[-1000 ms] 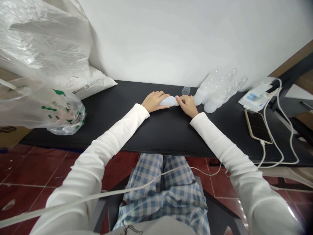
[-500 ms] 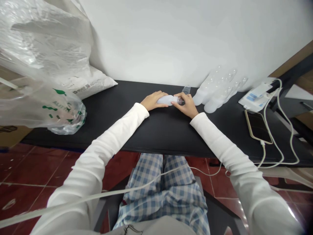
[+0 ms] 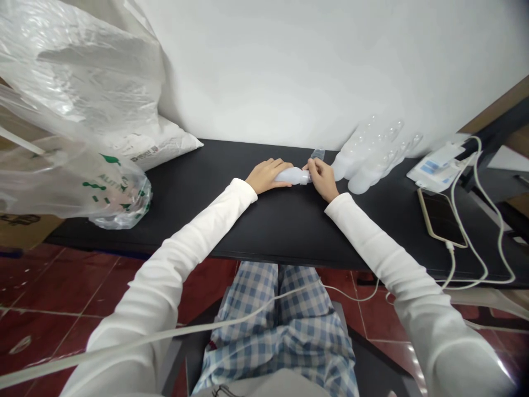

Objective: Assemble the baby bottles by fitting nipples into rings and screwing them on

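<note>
Since the earlier view, the right hand (image 3: 323, 177) had drawn its fingers up to pinch the neck of a translucent white plastic bottle (image 3: 291, 176), while the left hand (image 3: 266, 175) gripped its body, both hands clamped on it just above the black desk (image 3: 285, 231). Just behind the right hand stood a small clear piece (image 3: 317, 154), possibly a bottle, though the view was poor. Beside it, clear-topped bottles (image 3: 366, 165) leaned against the white wall (image 3: 289, 66).
</note>
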Demonstrator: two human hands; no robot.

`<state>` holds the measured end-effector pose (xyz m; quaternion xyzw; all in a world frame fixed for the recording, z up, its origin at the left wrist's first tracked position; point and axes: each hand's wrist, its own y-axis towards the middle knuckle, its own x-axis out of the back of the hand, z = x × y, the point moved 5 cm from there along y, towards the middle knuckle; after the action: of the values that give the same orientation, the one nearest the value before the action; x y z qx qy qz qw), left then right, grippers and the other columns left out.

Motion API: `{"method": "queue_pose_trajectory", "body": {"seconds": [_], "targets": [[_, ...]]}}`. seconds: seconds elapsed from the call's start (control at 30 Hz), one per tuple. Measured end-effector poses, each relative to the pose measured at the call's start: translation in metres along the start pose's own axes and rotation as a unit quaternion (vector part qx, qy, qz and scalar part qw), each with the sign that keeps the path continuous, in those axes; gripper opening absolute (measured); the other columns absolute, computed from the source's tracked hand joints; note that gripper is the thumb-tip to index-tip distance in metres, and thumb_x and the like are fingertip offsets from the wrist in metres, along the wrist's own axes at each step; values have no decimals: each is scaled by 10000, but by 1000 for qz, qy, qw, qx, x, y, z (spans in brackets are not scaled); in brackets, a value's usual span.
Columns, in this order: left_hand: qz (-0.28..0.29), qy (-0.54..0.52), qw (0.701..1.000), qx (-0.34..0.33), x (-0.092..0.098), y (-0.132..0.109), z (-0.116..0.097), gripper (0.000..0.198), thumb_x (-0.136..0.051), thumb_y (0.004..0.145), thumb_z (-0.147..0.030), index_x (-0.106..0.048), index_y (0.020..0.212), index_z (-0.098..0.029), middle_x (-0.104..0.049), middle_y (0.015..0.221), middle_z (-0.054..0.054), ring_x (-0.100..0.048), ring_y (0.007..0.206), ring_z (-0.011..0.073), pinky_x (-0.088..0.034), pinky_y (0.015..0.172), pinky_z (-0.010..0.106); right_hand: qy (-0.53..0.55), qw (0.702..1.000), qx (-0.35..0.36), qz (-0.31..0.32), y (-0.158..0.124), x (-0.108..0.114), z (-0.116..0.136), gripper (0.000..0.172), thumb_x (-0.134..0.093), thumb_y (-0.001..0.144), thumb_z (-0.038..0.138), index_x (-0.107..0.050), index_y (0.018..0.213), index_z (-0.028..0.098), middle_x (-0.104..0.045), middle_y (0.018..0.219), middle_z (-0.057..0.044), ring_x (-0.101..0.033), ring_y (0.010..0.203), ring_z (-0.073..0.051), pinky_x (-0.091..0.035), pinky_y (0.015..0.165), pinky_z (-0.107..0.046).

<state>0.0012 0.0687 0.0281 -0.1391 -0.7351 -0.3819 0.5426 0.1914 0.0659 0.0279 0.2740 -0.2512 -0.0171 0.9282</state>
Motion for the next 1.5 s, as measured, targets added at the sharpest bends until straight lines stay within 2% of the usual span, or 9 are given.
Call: {"method": "queue_pose_trajectory", "body": {"seconds": [0.1, 0.23, 0.4, 0.53, 0.67, 0.77, 1.03, 1.33, 1.5], "targets": [[-2, -6, 1000, 29, 3, -1, 3, 589, -628, 928, -577, -594, 1369, -188, -675, 1237, 130, -657, 1100, 285, -488, 981, 387, -84, 995, 56, -10, 0, 0, 4, 570, -303, 1031, 657, -645, 912, 217, -681, 863, -69, -616, 810, -214, -518, 827, -400], [3, 10, 996, 93, 8, -3, 19, 580, -642, 923, -560, -590, 1355, -176, -664, 1239, 143, -643, 1142, 300, -487, 994, 394, -151, 983, 106, -12, 0, -2, 3, 533, -211, 1074, 526, -633, 1161, 211, -663, 1174, -127, -606, 1161, -266, -455, 1097, -504], [-25, 30, 972, 231, 17, -10, 45, 528, -612, 944, -523, -567, 1340, -175, -632, 1277, 159, -619, 1175, 313, -491, 982, 399, -229, 971, 61, -28, 2, -1, -13, 484, -337, 1037, 384, -491, 1438, 164, -389, 1569, -198, -362, 1494, -337, -314, 1230, -616], [-23, 33, 959, 279, 20, -13, 50, 524, -591, 958, -494, -537, 1367, -170, -618, 1288, 163, -603, 1187, 315, -490, 999, 407, -287, 957, 49, -2, 5, -8, -16, 578, -401, 977, 259, -381, 1549, 182, -147, 1702, -166, -123, 1599, -375, -238, 1242, -681], [-8, 44, 965, 260, 20, -11, 43, 529, -590, 959, -479, -537, 1380, -164, -598, 1313, 167, -586, 1195, 327, -487, 1023, 428, -328, 944, 16, -1, 13, -15, -21, 621, -413, 961, 231, -344, 1573, 155, -43, 1722, -182, -23, 1605, -420, -187, 1224, -729], [-6, 41, 975, 220, 17, -9, 39, 518, -596, 952, -466, -551, 1368, -162, -597, 1296, 176, -577, 1180, 342, -494, 1015, 461, -301, 954, 6, -20, 20, -17, -30, 630, -444, 947, 239, -346, 1558, 118, -89, 1702, -235, -38, 1596, -445, -167, 1204, -766], [-6, 17, 994, 109, 7, -6, 33, 508, -650, 911, -409, -558, 1356, -182, -589, 1274, 171, -557, 1176, 347, -516, 999, 484, -200, 979, 31, -26, 20, -15, -36, 468, -476, 935, 279, -506, 1371, 112, -423, 1430, -273, -404, 1396, -446, -325, 1144, -750], [5, -12, 991, 133, 11, -6, 35, 546, -634, 921, -453, -547, 1386, -181, -585, 1288, 165, -571, 1156, 337, -524, 988, 485, -163, 979, 53, -107, 15, 1, -29, 487, -446, 1004, 430, -451, 1414, 167, -400, 1355, -204, -433, 1376, -359, -330, 1210, -654], [-5, -18, 990, 140, 12, -6, 37, 548, -643, 915, -456, -551, 1383, -185, -588, 1288, 163, -577, 1145, 332, -523, 991, 487, -96, 991, 53, -75, 9, 0, -31, 481, -462, 1006, 538, -479, 1379, 234, -407, 1353, -162, -446, 1381, -302, -507, 1122, -551]]}}
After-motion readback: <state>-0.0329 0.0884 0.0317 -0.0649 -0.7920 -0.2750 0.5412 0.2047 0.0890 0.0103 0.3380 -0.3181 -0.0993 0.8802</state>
